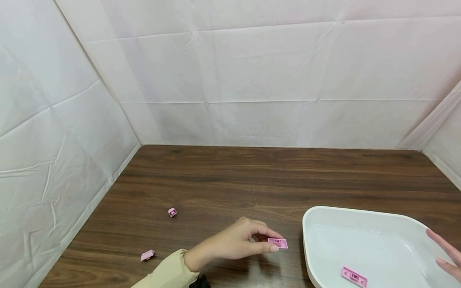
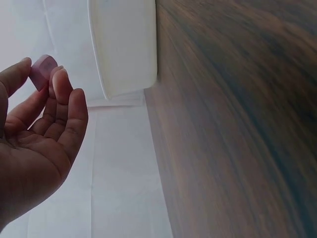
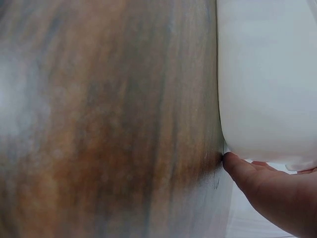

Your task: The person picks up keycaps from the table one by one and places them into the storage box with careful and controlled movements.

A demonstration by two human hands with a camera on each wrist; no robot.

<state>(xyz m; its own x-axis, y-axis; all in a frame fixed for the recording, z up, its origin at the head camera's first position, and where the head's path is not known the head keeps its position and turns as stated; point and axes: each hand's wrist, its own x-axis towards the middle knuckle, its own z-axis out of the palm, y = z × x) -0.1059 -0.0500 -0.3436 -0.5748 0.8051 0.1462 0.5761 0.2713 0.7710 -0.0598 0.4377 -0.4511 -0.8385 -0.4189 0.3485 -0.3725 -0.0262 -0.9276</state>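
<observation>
My left hand pinches a small pink rectangular piece with dark marks between thumb and fingertips, above the table and left of the white tub. In the left wrist view the same pink piece sits at the tips of the thumb and fingers. A longer pink piece with similar marks lies inside the white tub. At the tub's right rim my right hand is partly in view, its fingers fairly straight. The right wrist view has the right hand at the tub's corner.
Two more small pink pieces lie on the dark wood table: a cube-like piece left of centre and a flat-sided piece nearer the front left. White sheeting hangs behind the table and along both sides.
</observation>
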